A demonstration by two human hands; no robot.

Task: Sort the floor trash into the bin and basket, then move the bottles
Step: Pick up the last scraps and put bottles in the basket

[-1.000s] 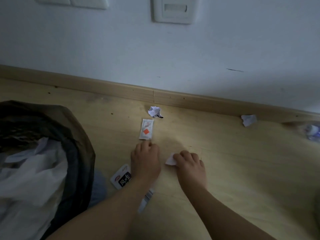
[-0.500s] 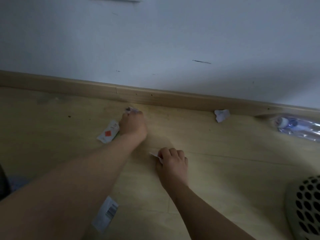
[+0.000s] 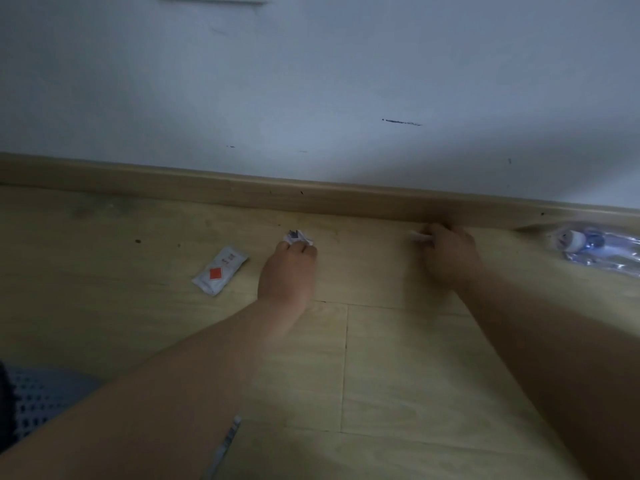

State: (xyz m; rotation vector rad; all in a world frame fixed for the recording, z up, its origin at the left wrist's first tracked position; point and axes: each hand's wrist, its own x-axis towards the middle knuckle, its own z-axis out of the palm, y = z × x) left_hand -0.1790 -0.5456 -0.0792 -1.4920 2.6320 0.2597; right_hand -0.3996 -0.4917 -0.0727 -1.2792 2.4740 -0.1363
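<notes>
Crumpled paper scrap lay on the floor, just short of the baseboard. Left hand was reaching forward onto it, palm down, fingertips curled over its near edge and pinching it. Couldn't tell whether it was off the floor.

Right hand was further right, up against the baseboard, with its fingers curled tight. A white scrap stuck out from the left side of the grip. It was blurred, so I couldn't tell how much of it was inside the fist.

White sachet with a red diamond lay flat on the floor, just left of the left hand and not touching it. Clear plastic bottle with a white cap lay on its side at the far right edge, near the baseboard, cap toward the right hand.

A perforated basket was partly in view bottom left, behind the left forearm. A barcode strip poked out from under that forearm. The wall above had a dark scuff.
</notes>
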